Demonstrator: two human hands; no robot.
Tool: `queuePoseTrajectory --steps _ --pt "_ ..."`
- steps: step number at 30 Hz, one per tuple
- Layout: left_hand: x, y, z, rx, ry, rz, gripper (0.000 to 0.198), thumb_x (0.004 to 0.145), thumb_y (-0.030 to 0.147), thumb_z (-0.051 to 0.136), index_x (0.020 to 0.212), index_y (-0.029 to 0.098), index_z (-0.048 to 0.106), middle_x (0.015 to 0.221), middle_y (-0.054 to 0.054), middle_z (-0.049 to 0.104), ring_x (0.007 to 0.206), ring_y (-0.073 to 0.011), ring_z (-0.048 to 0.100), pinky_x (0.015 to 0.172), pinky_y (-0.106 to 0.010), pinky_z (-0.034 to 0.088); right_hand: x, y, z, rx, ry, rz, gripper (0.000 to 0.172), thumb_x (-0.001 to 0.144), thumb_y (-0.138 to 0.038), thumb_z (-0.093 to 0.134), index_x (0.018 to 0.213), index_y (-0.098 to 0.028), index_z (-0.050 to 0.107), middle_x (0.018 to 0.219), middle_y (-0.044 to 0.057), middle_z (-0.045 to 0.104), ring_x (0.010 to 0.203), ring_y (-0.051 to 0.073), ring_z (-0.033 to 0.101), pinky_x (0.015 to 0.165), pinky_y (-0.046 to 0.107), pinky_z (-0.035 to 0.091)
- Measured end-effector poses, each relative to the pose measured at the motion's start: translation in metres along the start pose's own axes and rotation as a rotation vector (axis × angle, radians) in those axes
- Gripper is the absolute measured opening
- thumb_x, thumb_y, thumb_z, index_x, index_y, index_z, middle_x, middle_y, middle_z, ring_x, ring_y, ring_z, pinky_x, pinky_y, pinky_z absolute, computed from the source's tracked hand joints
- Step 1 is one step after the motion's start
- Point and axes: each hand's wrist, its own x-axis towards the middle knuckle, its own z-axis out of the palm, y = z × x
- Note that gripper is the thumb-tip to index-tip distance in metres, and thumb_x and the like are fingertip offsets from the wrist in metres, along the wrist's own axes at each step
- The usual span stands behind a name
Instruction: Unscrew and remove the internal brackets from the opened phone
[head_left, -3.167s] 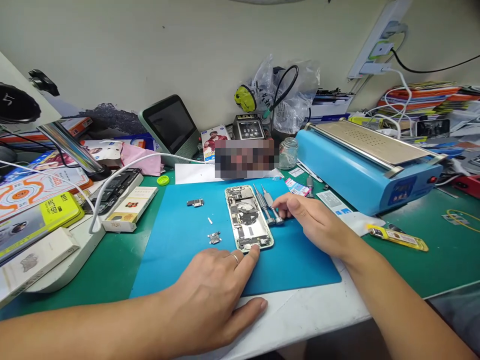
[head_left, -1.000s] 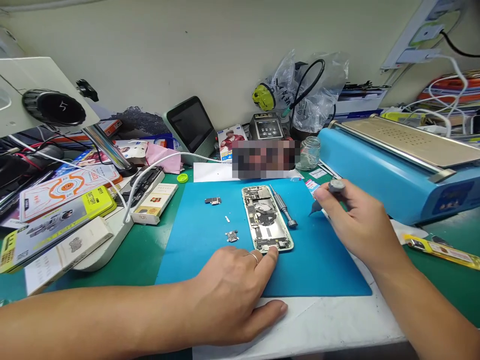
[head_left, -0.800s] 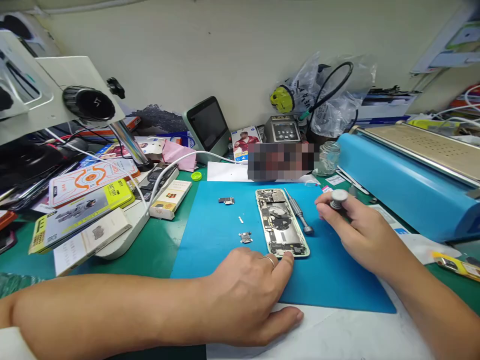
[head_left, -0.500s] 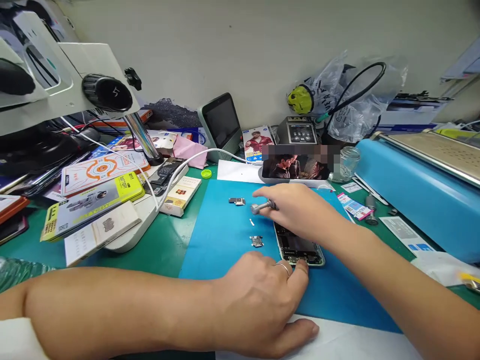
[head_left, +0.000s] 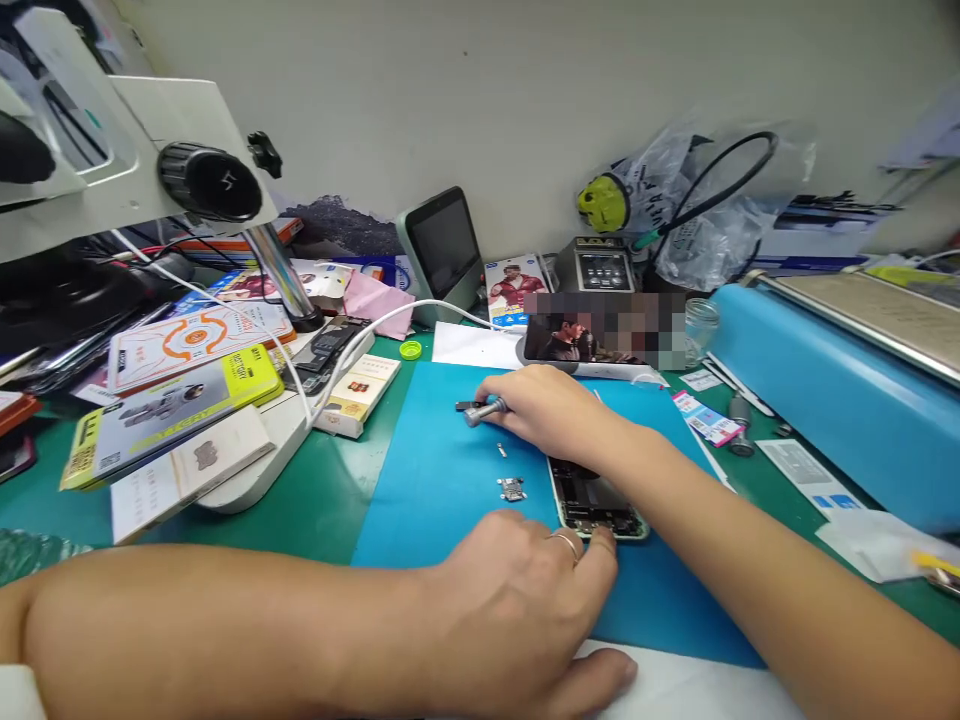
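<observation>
My left hand [head_left: 525, 610], a ring on one finger, presses a fingertip on the lower end of an opened phone [head_left: 592, 515]. Its thumb is stretched apart, over the white sheet. My right hand [head_left: 544, 410] is closed round a grey metal screwdriver [head_left: 485, 411], its knobbed end pointing left. Partly behind this hand lies a small dark phone part [head_left: 466, 406]. A tiny silver strip [head_left: 502, 451] and a small metal plate [head_left: 512, 489] rest on the blue mat [head_left: 435, 470], left of the phone.
A propped screen [head_left: 577, 340] playing video stands behind the mat. Boxes [head_left: 176, 410], a white cable [head_left: 352, 345] and a microscope stand [head_left: 277, 270] crowd the left. At right are a blue machine [head_left: 832, 400], a glass jar [head_left: 700, 330] and a grey tool [head_left: 740, 425].
My right hand has moved left with the screwdriver, toward the small dark part. My left hand stays on the phone's lower end. The view has shifted slightly.
</observation>
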Motion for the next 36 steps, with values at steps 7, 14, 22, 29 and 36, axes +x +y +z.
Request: queuePoseTrajectory --steps 7,14,22,29,36 --pt "0.003 0.005 -0.009 -0.024 -0.133 -0.025 0.063 0.104 0.050 0.049 0.149 0.005 0.042 0.108 -0.012 0.073 0.087 -0.0313 0.073 0.074 -0.048 0.060 -0.055 0.012 -0.027 0.033 0.098 0.042 0.019 0.094 -0.022 0.072 0.113 -0.023 0.076 0.101 0.005 0.083 0.092 0.024 0.076 0.071 0.030 0.047" --pt "0.001 0.006 -0.011 0.023 -0.136 -0.019 0.064 0.106 0.049 0.044 0.152 0.005 0.039 0.107 -0.011 0.074 0.084 -0.0319 0.073 0.069 -0.050 0.060 -0.170 0.040 -0.026 0.157 0.212 0.149 0.023 0.095 -0.022 0.064 0.114 -0.025 0.076 0.097 0.003 0.083 0.079 0.022 0.077 0.064 0.032 0.053" --pt "-0.009 0.006 -0.007 -0.025 0.091 0.065 0.055 0.109 0.044 0.040 0.146 0.003 0.039 0.089 -0.006 0.071 0.072 -0.0262 0.068 0.060 -0.043 0.055 -0.171 0.023 -0.015 0.254 -0.021 0.190 0.024 0.092 -0.017 0.062 0.109 -0.027 0.076 0.103 0.000 0.084 0.093 0.025 0.078 0.076 0.033 0.054" --pt "-0.006 0.006 -0.009 0.046 0.123 0.023 0.060 0.104 0.046 0.052 0.149 0.008 0.043 0.134 -0.016 0.059 0.114 -0.0344 0.056 0.093 -0.055 0.051 -0.162 0.024 -0.017 0.272 -0.148 0.221 0.021 0.092 -0.020 0.062 0.105 -0.029 0.075 0.101 0.000 0.083 0.092 0.024 0.076 0.074 0.031 0.048" --pt "-0.006 0.003 -0.005 0.136 0.079 -0.013 0.073 0.106 0.060 0.041 0.158 0.008 0.036 0.165 -0.013 0.041 0.149 -0.0326 0.035 0.116 -0.051 0.034 -0.155 0.027 -0.021 0.336 -0.178 0.207 0.019 0.093 -0.023 0.061 0.105 -0.028 0.074 0.101 -0.001 0.083 0.090 0.023 0.075 0.075 0.030 0.047"
